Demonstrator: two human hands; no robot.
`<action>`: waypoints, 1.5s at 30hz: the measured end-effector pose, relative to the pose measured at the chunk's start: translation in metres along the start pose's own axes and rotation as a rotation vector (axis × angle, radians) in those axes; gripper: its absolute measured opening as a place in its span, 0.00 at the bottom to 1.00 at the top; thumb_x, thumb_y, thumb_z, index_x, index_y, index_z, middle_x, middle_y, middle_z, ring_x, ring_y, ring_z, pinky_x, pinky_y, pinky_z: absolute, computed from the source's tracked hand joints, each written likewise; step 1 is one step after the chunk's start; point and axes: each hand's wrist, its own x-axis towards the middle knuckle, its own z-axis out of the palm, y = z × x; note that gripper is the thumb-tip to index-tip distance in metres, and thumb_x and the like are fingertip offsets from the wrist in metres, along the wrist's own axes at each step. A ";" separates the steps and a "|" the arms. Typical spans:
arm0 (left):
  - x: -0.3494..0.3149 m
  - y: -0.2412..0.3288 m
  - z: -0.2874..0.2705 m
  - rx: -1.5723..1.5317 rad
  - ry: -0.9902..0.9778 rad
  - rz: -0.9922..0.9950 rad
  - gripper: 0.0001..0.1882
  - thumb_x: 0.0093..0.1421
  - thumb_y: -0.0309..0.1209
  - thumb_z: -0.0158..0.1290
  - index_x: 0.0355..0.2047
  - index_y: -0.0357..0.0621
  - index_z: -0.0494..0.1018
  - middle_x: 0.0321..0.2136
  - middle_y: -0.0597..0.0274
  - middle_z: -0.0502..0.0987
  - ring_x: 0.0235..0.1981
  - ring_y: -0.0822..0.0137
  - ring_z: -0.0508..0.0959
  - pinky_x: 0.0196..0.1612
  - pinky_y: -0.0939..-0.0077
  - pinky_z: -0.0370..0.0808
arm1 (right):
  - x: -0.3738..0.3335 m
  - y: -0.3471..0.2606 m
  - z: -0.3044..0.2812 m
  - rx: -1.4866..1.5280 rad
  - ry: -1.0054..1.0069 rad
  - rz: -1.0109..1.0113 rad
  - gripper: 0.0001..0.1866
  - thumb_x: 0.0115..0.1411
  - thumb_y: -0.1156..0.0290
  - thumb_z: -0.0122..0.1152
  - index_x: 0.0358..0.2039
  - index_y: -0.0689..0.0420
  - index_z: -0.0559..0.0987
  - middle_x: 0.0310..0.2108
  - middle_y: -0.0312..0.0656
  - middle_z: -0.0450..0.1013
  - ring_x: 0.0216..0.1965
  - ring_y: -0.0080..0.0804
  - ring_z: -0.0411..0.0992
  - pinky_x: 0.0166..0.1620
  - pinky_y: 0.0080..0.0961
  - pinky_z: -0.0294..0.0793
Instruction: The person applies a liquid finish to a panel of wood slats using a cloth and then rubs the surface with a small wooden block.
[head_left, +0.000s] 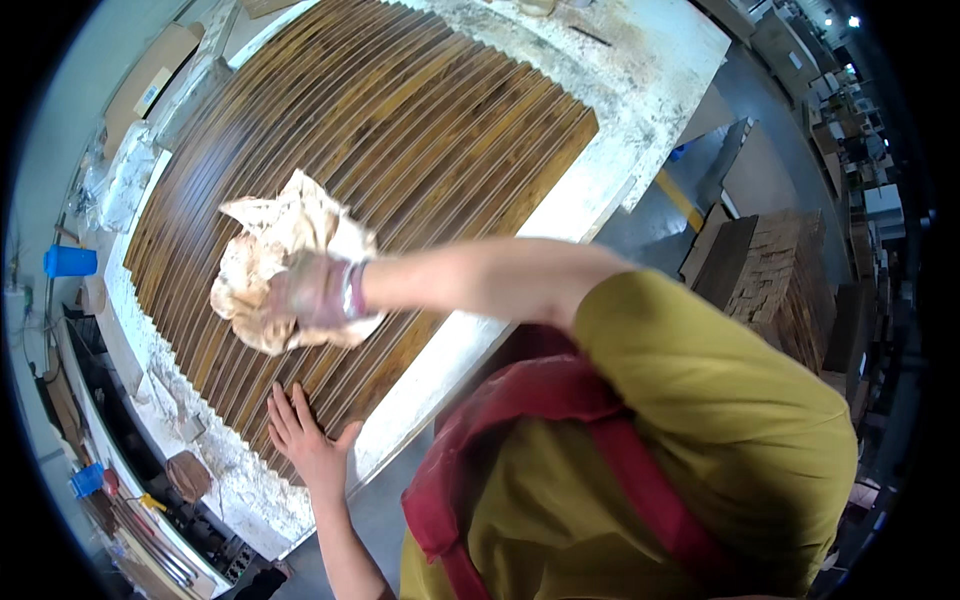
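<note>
Brown-stained wood strips (455, 110) lie side by side in a wide panel across the white, stained table (570, 200). On top of them my right hand (318, 290), in a stained purplish glove and slightly blurred, presses a crumpled cream cloth (285, 225). Its fingers are partly hidden in the cloth's folds. My left hand (305, 435) is bare and lies flat on the strips near the table's front edge. Its fingers are spread and hold nothing.
At the left stand a blue cup (70, 261) and clear plastic wrap (130, 180). A shelf (150, 520) with tools runs along the lower left. Stacked wood pieces (775, 280) rise from the floor at the right. A dark thin stick (590, 36) lies on the table's far end.
</note>
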 end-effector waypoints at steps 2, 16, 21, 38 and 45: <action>-0.007 -0.006 -0.004 0.001 -0.020 -0.050 0.56 0.42 0.61 0.62 0.67 0.45 0.56 0.69 0.50 0.52 0.68 0.44 0.52 0.65 0.41 0.49 | -0.045 -0.010 -0.045 0.391 -0.005 0.147 0.17 0.67 0.58 0.49 0.49 0.50 0.79 0.45 0.39 0.78 0.43 0.28 0.76 0.44 0.24 0.78; -0.027 -0.044 0.027 0.098 0.028 -0.039 0.58 0.42 0.66 0.60 0.65 0.39 0.58 0.67 0.46 0.55 0.67 0.44 0.54 0.66 0.43 0.48 | -0.021 -0.044 0.123 -0.305 0.188 -0.400 0.39 0.62 0.36 0.41 0.70 0.33 0.49 0.73 0.31 0.43 0.73 0.37 0.42 0.72 0.48 0.39; -0.019 -0.032 0.014 0.008 0.051 -0.067 0.60 0.41 0.62 0.63 0.66 0.39 0.54 0.68 0.52 0.54 0.69 0.48 0.52 0.66 0.45 0.49 | -0.083 -0.002 0.062 -0.242 0.245 -0.455 0.31 0.67 0.55 0.45 0.70 0.31 0.52 0.71 0.30 0.50 0.70 0.36 0.51 0.71 0.49 0.42; -0.022 -0.050 0.031 0.078 0.065 -0.041 0.48 0.53 0.56 0.55 0.65 0.36 0.56 0.65 0.45 0.57 0.68 0.47 0.54 0.66 0.51 0.49 | -0.028 -0.062 0.107 -0.018 0.237 -0.600 0.35 0.50 0.64 0.64 0.61 0.40 0.67 0.62 0.48 0.61 0.64 0.50 0.58 0.64 0.53 0.56; -0.009 -0.050 -0.067 -0.348 -0.187 -0.076 0.41 0.52 0.32 0.61 0.65 0.38 0.58 0.64 0.46 0.60 0.65 0.49 0.60 0.66 0.61 0.57 | -0.180 0.074 -0.030 -0.546 0.171 -0.123 0.51 0.41 0.49 0.73 0.65 0.51 0.62 0.67 0.47 0.55 0.68 0.50 0.52 0.67 0.49 0.51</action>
